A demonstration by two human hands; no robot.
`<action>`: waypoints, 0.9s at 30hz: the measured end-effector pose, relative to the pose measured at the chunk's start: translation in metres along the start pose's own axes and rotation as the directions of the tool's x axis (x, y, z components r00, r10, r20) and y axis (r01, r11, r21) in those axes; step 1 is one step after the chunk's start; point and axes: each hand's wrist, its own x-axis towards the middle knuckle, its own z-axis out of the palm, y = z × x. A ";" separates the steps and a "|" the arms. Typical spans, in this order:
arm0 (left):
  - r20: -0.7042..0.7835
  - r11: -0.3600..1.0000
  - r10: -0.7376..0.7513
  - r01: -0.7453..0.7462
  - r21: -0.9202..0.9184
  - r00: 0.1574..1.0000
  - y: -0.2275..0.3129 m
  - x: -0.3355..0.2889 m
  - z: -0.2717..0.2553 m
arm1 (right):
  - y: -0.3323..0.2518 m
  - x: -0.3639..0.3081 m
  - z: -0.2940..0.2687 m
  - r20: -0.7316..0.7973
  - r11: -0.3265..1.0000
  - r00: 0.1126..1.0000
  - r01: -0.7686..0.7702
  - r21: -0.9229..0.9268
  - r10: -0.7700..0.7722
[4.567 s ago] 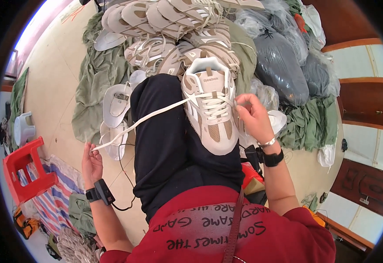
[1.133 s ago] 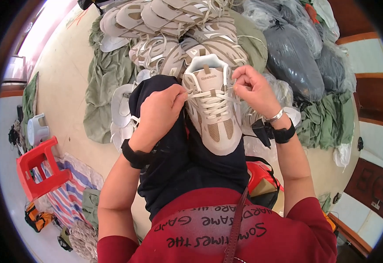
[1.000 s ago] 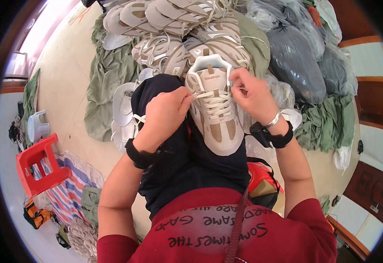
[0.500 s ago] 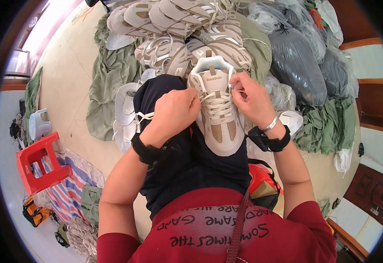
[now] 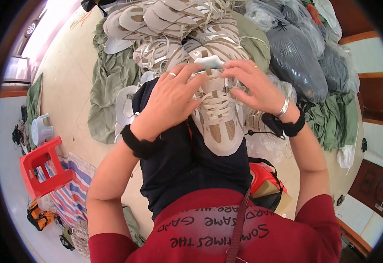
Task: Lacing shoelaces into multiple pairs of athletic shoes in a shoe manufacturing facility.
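A beige and white sneaker with brown mesh panels lies across my dark-trousered knees, its toe pointing toward me. Flat cream laces criss-cross up its front to the tongue. My left hand is at the left side of the ankle opening, fingers apart, over the collar and upper eyelets. On the opposite side my right hand has its fingers spread beside the tongue and collar. No lace end shows clearly in either hand. Part of the tongue and the shoe's upper sides are hidden behind my fingers.
Several similar sneakers are piled beyond my knees on green cloth. Dark plastic bags stand at the far right. A red stool and a pale blue stool are on the left. A red bag lies by my right thigh.
Both hands have gone from closed, pinching fingers beside the laces to spread fingers, shifting farther up to the ankle opening. The white lace stretched out from my left hand no longer shows there.
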 end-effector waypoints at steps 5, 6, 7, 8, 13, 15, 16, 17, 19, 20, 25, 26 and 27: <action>0.249 0.976 0.145 -0.097 -0.193 0.958 -0.027 0.008 -0.007 | 0.011 0.012 -0.015 0.271 0.999 0.962 0.042 -0.017 -0.036; 0.251 0.976 0.147 -0.099 -0.195 0.957 -0.028 0.008 -0.010 | 0.012 0.013 -0.019 0.304 0.995 0.951 0.081 -0.062 -0.059; 0.262 0.969 0.152 -0.092 -0.228 0.953 -0.030 0.008 -0.013 | 0.013 0.014 -0.022 0.304 0.995 0.951 0.078 -0.062 -0.055; 0.273 0.962 0.157 -0.084 -0.261 0.949 -0.031 0.008 -0.014 | 0.015 0.015 -0.025 0.324 0.990 0.940 0.128 -0.055 -0.103; 0.289 0.963 0.200 -0.134 -0.235 0.936 -0.035 0.012 -0.009 | 0.014 0.024 -0.030 0.404 0.979 0.901 0.199 -0.053 -0.161; 0.297 0.965 0.208 -0.146 -0.217 0.932 -0.035 0.013 -0.007 | 0.014 0.026 -0.027 0.444 0.980 0.885 0.186 -0.070 -0.136; 0.304 0.969 0.206 -0.152 -0.193 0.930 -0.035 0.013 -0.006 | 0.015 0.027 -0.026 0.445 0.980 0.885 0.187 -0.070 -0.137; 0.310 0.973 0.204 -0.157 -0.169 0.928 -0.034 0.013 -0.006 | 0.017 0.028 -0.024 0.445 0.981 0.884 0.185 -0.055 -0.142; 0.293 0.974 0.190 -0.142 -0.176 0.937 -0.032 0.012 -0.004 | 0.018 0.028 -0.021 0.445 0.982 0.884 0.182 -0.040 -0.146; 0.276 0.975 0.175 -0.128 -0.182 0.945 -0.030 0.012 -0.003 | 0.018 0.027 -0.020 0.417 0.984 0.897 0.178 -0.032 -0.148; 0.280 0.994 0.113 -0.111 -0.025 0.953 -0.019 0.018 0.011 | 0.006 0.028 -0.002 0.323 0.967 0.932 0.216 -0.134 -0.163; 0.295 0.993 0.102 -0.114 0.023 0.950 -0.015 0.019 0.012 | 0.003 0.028 0.001 0.352 0.967 0.929 0.183 -0.177 -0.112; 0.295 0.993 0.103 -0.114 0.022 0.950 -0.012 0.020 0.016 | 0.002 0.029 0.003 0.378 0.964 0.924 0.151 -0.220 -0.058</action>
